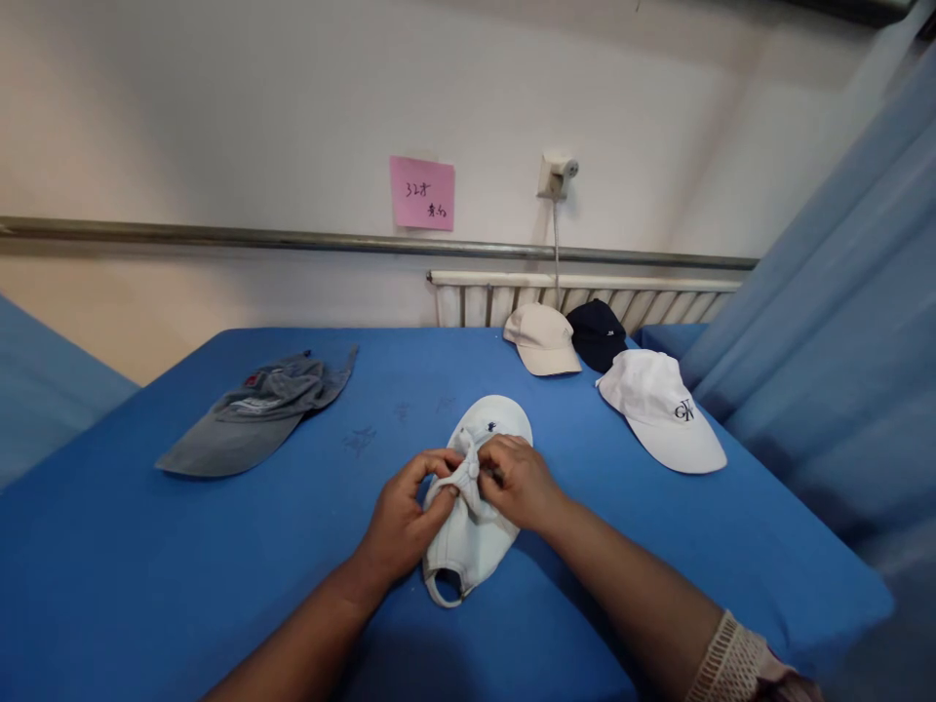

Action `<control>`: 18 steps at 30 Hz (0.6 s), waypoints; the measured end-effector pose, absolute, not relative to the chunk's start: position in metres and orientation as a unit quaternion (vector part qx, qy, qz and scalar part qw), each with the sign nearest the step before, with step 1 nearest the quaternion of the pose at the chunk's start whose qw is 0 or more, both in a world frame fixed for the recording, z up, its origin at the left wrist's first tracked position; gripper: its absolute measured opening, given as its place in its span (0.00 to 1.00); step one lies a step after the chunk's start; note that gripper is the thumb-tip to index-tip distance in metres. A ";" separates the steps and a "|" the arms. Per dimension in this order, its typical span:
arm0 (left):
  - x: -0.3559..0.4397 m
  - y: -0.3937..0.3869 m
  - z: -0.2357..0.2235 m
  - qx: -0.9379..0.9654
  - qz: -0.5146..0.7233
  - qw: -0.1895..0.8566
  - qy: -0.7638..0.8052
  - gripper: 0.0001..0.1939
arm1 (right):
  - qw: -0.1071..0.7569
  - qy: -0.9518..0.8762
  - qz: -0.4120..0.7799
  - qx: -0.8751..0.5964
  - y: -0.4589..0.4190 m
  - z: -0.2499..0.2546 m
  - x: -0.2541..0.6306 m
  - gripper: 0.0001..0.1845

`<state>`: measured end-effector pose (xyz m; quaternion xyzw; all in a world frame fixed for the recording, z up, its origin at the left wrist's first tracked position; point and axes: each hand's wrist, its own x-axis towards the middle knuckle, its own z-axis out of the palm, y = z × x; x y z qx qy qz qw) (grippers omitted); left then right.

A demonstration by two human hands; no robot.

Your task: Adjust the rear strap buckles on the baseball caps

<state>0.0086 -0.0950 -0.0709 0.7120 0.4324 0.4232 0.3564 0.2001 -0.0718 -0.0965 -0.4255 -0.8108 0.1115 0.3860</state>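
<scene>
A pale, nearly white baseball cap [468, 546] with a small dark emblem lies on the blue table cover [241, 556], brim pointing away and strap opening towards me. My left hand [409, 507] pinches a raised fold of the crown between thumb and fingers from the left. From the right, my right hand [519, 478] is closed on the same fold, its fingertips partly hidden behind the fabric. Between the two hands the crown is bunched up. Part of the brim shows beyond them.
A crumpled grey-blue cap [253, 419] lies on the left. Towards the back right are a beige cap [541, 336], a navy cap [596, 331] and a white cap with black letters [658, 409]. Behind stand a radiator [483, 302] and metal rail [292, 237]; a blue curtain [826, 292] hangs right.
</scene>
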 end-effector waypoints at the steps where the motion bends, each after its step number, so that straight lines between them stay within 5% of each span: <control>1: 0.007 -0.095 -0.071 0.718 0.426 0.332 0.439 0.02 | 0.399 -0.805 0.098 -0.428 -0.073 -0.095 0.203 0.08; 9: 0.003 -0.094 -0.066 0.664 0.474 0.318 0.483 0.05 | 0.496 -0.741 0.121 -0.436 -0.076 -0.087 0.236 0.08; 15: 0.013 -0.094 -0.069 0.593 0.448 0.487 0.459 0.10 | 0.392 -0.804 0.168 -0.413 -0.080 -0.099 0.220 0.18; 18: 0.015 -0.095 -0.071 0.580 0.436 0.516 0.456 0.11 | 0.349 -0.817 0.141 -0.437 -0.082 -0.101 0.207 0.09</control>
